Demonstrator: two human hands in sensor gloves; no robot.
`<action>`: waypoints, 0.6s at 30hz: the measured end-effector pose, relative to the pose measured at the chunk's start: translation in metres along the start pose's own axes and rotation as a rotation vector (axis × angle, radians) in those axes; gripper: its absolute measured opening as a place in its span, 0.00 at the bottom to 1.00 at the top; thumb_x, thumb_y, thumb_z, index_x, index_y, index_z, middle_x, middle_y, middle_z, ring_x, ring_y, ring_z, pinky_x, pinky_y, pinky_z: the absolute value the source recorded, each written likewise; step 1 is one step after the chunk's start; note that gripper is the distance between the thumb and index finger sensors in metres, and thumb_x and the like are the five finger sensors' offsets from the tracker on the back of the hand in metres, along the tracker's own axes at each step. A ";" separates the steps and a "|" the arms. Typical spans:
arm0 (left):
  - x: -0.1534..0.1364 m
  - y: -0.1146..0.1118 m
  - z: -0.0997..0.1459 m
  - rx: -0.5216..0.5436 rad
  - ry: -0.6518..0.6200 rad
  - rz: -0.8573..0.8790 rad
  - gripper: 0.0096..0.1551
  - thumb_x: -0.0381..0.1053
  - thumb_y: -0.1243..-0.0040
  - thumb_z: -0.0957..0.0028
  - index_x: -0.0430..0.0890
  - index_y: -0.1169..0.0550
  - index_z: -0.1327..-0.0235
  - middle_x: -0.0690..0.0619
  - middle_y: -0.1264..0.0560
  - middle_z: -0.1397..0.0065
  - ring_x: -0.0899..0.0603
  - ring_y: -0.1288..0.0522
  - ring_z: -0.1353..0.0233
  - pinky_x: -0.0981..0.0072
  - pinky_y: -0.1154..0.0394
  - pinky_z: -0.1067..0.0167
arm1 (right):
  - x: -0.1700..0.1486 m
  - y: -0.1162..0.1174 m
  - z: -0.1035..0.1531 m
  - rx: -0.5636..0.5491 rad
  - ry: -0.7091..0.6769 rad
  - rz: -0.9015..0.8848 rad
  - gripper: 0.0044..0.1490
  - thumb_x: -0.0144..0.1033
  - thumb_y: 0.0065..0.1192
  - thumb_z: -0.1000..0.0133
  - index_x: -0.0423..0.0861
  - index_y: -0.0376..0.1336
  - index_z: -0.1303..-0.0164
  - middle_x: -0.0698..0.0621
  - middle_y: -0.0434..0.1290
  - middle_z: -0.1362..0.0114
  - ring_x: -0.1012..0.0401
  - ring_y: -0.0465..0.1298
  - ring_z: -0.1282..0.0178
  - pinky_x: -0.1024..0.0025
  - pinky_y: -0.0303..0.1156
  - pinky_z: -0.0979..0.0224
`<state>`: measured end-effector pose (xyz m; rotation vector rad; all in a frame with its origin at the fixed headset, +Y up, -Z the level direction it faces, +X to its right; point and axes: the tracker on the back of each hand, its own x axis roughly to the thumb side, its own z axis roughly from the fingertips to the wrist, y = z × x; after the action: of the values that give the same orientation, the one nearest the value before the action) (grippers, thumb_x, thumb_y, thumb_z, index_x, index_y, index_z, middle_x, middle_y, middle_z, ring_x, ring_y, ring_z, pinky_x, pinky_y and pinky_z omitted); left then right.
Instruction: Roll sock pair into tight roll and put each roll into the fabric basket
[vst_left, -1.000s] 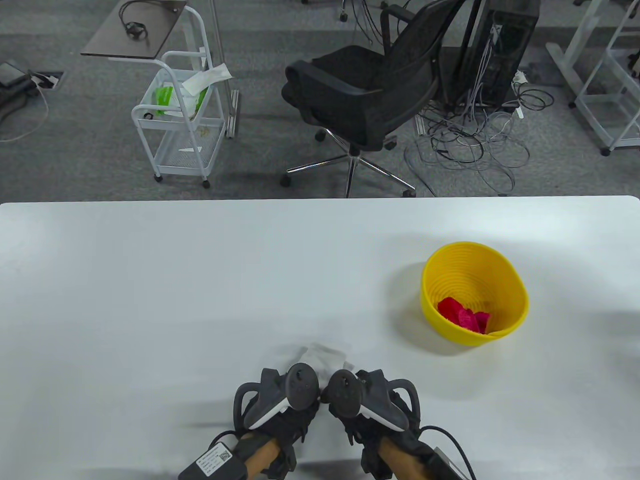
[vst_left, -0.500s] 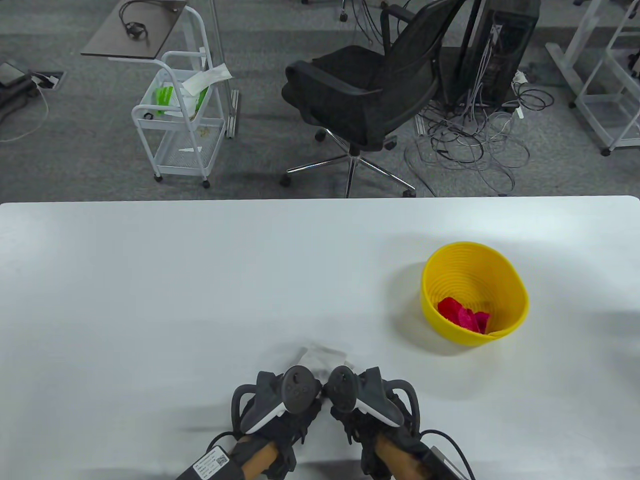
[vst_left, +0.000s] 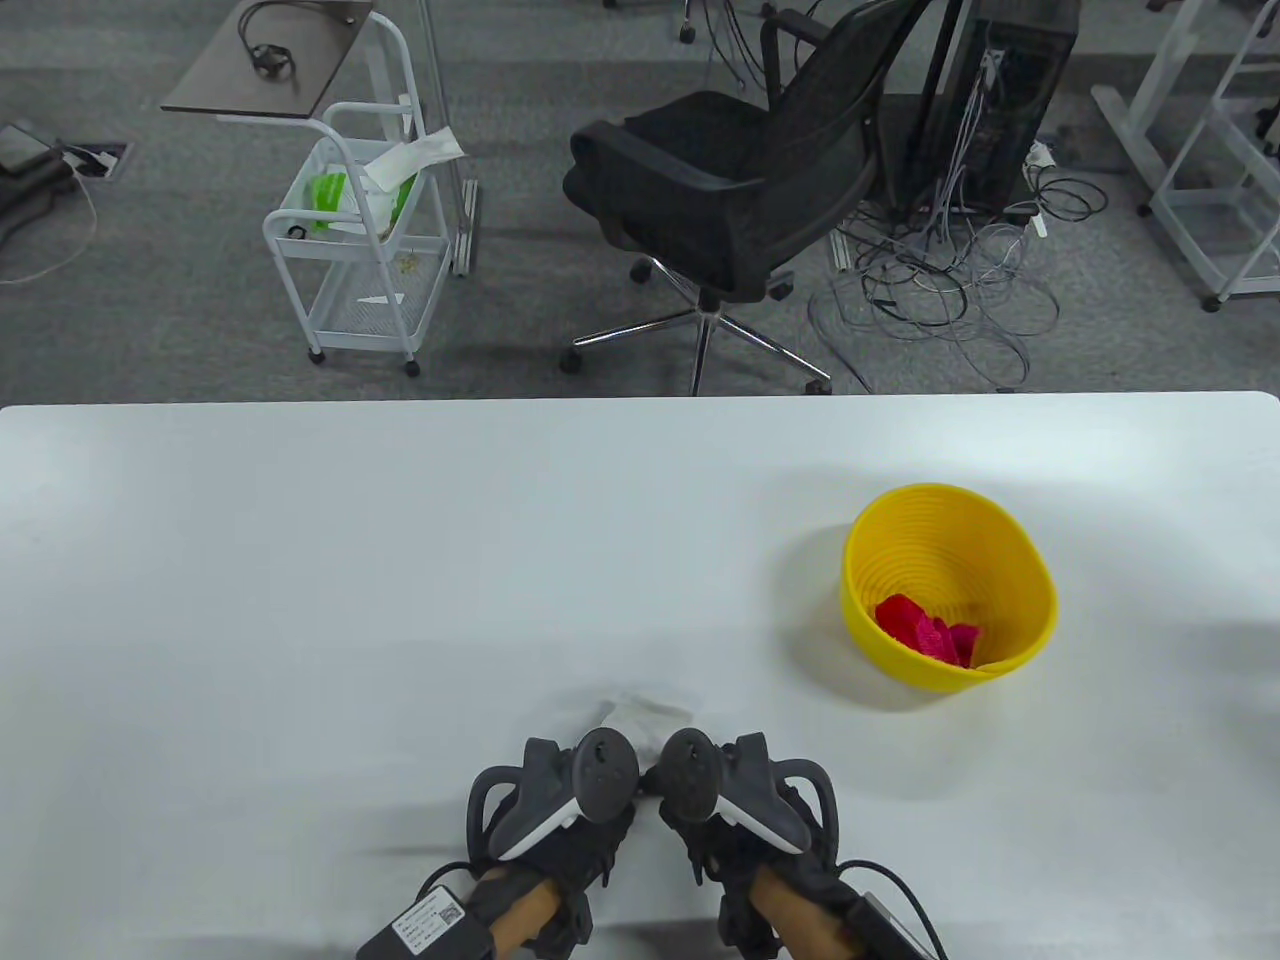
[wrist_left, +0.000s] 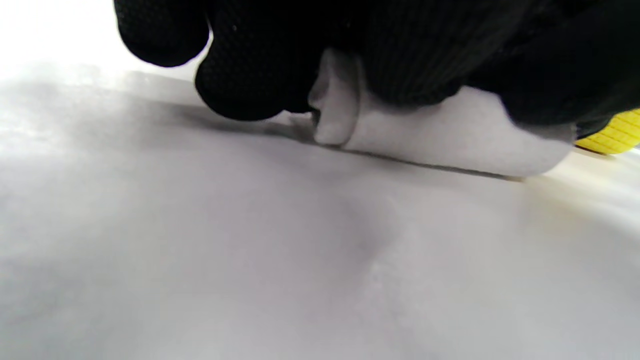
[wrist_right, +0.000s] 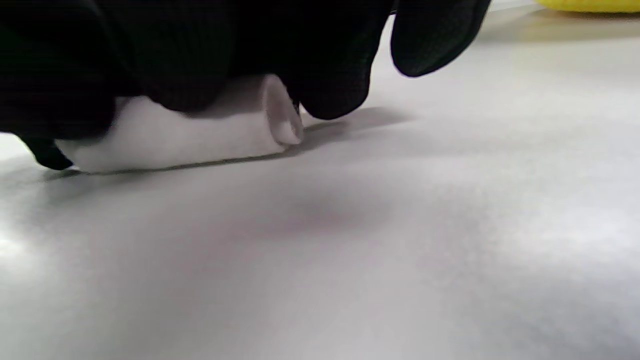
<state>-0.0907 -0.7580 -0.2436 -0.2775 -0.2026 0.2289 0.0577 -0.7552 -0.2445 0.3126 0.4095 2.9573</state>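
Observation:
A white sock pair (vst_left: 640, 714) lies on the white table (vst_left: 300, 560) near the front edge, mostly hidden under both hands. In the left wrist view the white sock roll (wrist_left: 450, 140) sits on the table with my left hand's fingers (wrist_left: 250, 75) curled over it. My right hand's fingers (wrist_right: 200, 65) curl over the same roll (wrist_right: 200, 135) from the other side. My left hand (vst_left: 585, 790) and right hand (vst_left: 700, 790) are side by side, trackers nearly touching. The yellow basket (vst_left: 880, 540) stands to the right and holds a red-pink sock roll (vst_left: 925, 632).
A black office chair (vst_left: 730, 170), a white wire cart (vst_left: 360, 240) and tangled cables (vst_left: 950, 280) stand on the floor beyond the table's far edge. The basket's yellow edge (wrist_left: 612, 137) shows at the right of the left wrist view.
Both hands have stayed over the white socks with only small shifts. Slightly less of the white fabric shows beyond the trackers now.

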 end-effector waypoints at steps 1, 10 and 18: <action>0.000 0.000 0.000 0.000 0.000 -0.002 0.24 0.54 0.36 0.57 0.54 0.15 0.47 0.51 0.20 0.41 0.45 0.20 0.47 0.47 0.29 0.39 | 0.001 -0.004 0.002 -0.023 -0.012 0.000 0.27 0.49 0.68 0.52 0.65 0.70 0.41 0.63 0.76 0.31 0.60 0.74 0.28 0.46 0.66 0.25; -0.001 -0.001 0.000 -0.001 -0.001 0.014 0.24 0.55 0.38 0.57 0.54 0.16 0.48 0.51 0.20 0.43 0.45 0.19 0.49 0.47 0.29 0.40 | 0.010 -0.010 0.011 -0.038 -0.076 0.024 0.24 0.48 0.71 0.53 0.63 0.73 0.45 0.63 0.78 0.34 0.60 0.76 0.30 0.46 0.67 0.26; -0.003 0.003 0.001 0.009 0.002 0.034 0.25 0.56 0.37 0.58 0.54 0.15 0.47 0.51 0.19 0.42 0.45 0.19 0.48 0.47 0.28 0.40 | 0.004 -0.003 0.004 0.017 -0.028 -0.004 0.27 0.49 0.72 0.53 0.64 0.71 0.42 0.63 0.76 0.31 0.60 0.75 0.29 0.46 0.67 0.26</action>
<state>-0.0940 -0.7554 -0.2444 -0.2721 -0.1951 0.2636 0.0554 -0.7510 -0.2407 0.3542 0.4315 2.9433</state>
